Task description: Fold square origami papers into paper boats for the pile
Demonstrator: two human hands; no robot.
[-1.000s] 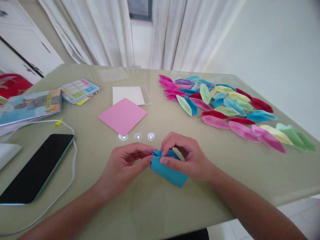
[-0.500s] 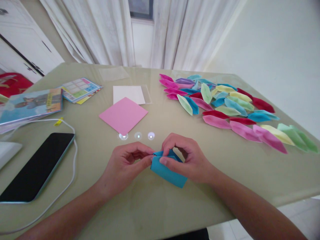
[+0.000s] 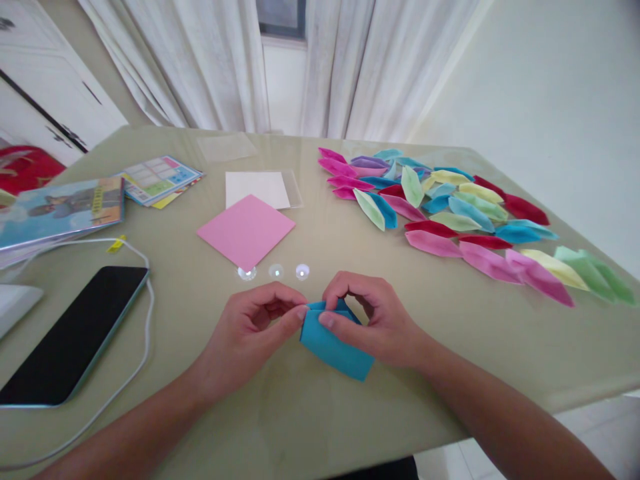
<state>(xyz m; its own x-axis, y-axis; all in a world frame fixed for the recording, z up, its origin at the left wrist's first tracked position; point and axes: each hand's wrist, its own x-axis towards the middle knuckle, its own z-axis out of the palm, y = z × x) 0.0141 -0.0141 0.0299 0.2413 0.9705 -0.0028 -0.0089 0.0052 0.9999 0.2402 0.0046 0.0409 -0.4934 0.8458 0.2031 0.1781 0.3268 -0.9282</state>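
Observation:
A partly folded sheet of blue origami paper [image 3: 335, 343] is held between both hands just above the table. My left hand [image 3: 263, 320] pinches its upper left corner between thumb and forefinger. On the upper edge, my right hand [image 3: 377, 317] grips a fold, the thumb on the near face and the forefinger tucked behind the flap. Farther off, left of centre, lies a flat square of pink paper [image 3: 247, 233], overlapping a white sheet [image 3: 256, 189]. Folded paper pieces [image 3: 435, 243] in several colours lie in rows to the right.
A black-screened phone [image 3: 75, 333] lies at the left, with a white cable [image 3: 149, 320] curving round it. Behind it are a plastic-wrapped booklet [image 3: 63, 207] and printed cards [image 3: 165, 179]. The table [image 3: 500, 340] has its near edge at the lower right. Curtains hang behind.
The blue paper's lower edge has tipped slightly down and toward me. Both hands keep their hold, shifting only a little.

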